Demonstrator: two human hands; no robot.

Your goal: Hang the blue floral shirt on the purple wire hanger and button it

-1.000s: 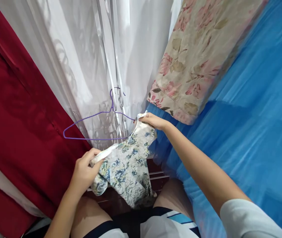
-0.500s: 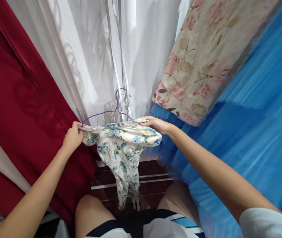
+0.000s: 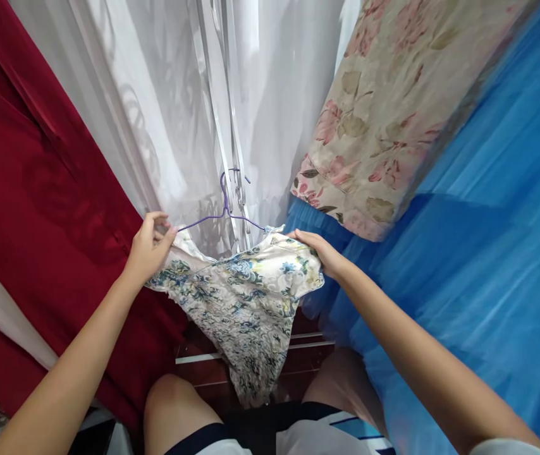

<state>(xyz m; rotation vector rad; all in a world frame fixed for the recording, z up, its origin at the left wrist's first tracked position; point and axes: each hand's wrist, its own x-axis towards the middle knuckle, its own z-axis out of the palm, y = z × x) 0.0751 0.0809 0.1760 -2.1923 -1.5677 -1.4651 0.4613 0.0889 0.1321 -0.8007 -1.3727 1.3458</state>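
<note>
A floral top (image 3: pixel 236 291), white with a blue and yellow print, hangs spread on a thin purple hanger (image 3: pixel 226 205). Its neckline sags in the middle, and its lower part drops toward my knees. At the left shoulder, my left hand (image 3: pixel 149 248) pinches the cloth near the hanger's end between thumb and fingers. My right hand (image 3: pixel 318 249) grips the opposite shoulder, fingertips on top and the rest partly behind the fabric. The hanger's hook is up by narrow white strips (image 3: pixel 232 126); whether it is hooked on them I cannot tell.
Behind the strips hangs white cloth (image 3: pixel 279 82). Dark red drapes (image 3: pixel 28 170) line the left. At the right are a beige cloth with pink flowers (image 3: pixel 369 139) and blue tulle (image 3: pixel 478 253). Below lies a dark floor with pale lines (image 3: pixel 198 358), beside my knees.
The top has been pulled wider and now lies smoother along the hanger, its neckline open. My left hand has shifted slightly right and its fingers have loosened; my right hand has moved outward and lower.
</note>
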